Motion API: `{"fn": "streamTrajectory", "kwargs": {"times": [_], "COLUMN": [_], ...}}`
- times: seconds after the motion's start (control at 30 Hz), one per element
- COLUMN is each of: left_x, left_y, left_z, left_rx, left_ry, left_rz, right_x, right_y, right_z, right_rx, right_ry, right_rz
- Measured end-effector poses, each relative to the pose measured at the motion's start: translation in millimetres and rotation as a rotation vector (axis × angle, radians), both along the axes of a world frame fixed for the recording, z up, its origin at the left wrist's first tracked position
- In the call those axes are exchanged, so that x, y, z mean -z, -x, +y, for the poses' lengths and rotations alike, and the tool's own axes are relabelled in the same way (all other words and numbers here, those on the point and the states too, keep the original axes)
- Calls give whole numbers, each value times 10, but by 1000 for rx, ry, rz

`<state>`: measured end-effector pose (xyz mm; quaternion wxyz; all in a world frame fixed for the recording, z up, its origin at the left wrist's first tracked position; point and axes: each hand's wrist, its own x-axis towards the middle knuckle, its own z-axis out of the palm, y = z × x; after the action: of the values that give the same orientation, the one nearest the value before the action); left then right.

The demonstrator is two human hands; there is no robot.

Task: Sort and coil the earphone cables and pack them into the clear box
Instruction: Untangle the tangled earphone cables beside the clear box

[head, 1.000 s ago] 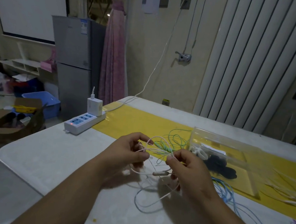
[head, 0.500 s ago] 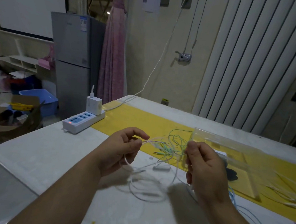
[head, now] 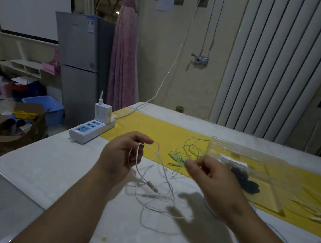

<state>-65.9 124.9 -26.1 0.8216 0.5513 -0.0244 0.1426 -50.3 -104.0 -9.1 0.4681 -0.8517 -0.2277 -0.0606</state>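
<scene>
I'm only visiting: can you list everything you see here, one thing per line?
Thin white earphone cable: one, white, looped over the left hand's fingers and trailing onto the table.
Thin green earphone cable: one, green, on the yellow strip beside the box.
Clear plastic box: one, transparent, on the yellow strip at right.
Black earphone bundle: one, black, inside the box.
White power strip: one, white, near the table's left edge.
White charger block: one, white, plugged into the strip.
White table: one, white, crossed by a yellow strip.
Grey fridge: one, grey, behind the table.
Blue plastic bin: one, blue, on the floor at left.
Left hand: holds the white cable.
Right hand: fingers curled; what it pinches is unclear.
</scene>
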Motion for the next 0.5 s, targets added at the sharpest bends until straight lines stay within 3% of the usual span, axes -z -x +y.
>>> {"fn": "streamTrajectory", "kwargs": {"times": [0.17,0.27,0.37,0.5], "left_x": [-5,-15,6,-13], "left_y": [-9,-6,-17,11], "left_z": [-18,-25,-8,-39], "left_rx": [-101,-138,-195,-284], "left_ry": [-37,-48,-144,-348], "left_rz": [29,47,51,51], "right_x": [20,-23,-73,-51], "right_y": [35,13,-2,-119], "right_z": [44,12,-11,-73], "right_rx": [-21,-45,-11,141], "right_ry": [387,402,187,-386], "right_rz": [20,39,26,-69]}}
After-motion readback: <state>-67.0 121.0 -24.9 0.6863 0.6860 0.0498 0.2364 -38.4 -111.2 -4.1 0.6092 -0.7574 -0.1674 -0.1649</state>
